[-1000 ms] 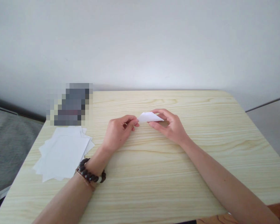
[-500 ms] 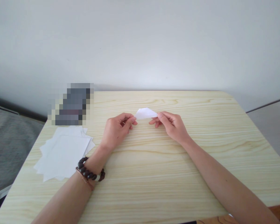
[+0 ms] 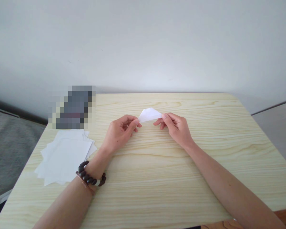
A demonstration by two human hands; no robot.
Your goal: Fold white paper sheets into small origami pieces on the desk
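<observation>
A small folded piece of white paper (image 3: 149,114) is stretched between my two hands over the far middle of the table. Its outline is a low shape with sloping sides and a short top edge. My left hand (image 3: 121,131) pinches the left corner between thumb and fingers. At the right corner, my right hand (image 3: 175,127) has a similar pinch, with its lower fingers curled beneath the paper's edge. The right end sits slightly higher than the left. Dark beads circle my left wrist.
On the left of the wooden table (image 3: 152,184) lies a fanned stack of white paper sheets (image 3: 64,156). Behind the stack is a dark, pixelated flat object (image 3: 73,106). A pale wall (image 3: 157,44) rises along the table's back edge.
The folded paper has tilted a little, its right end rising with my right hand. Both hands keep hold of its corners; the stack stays put.
</observation>
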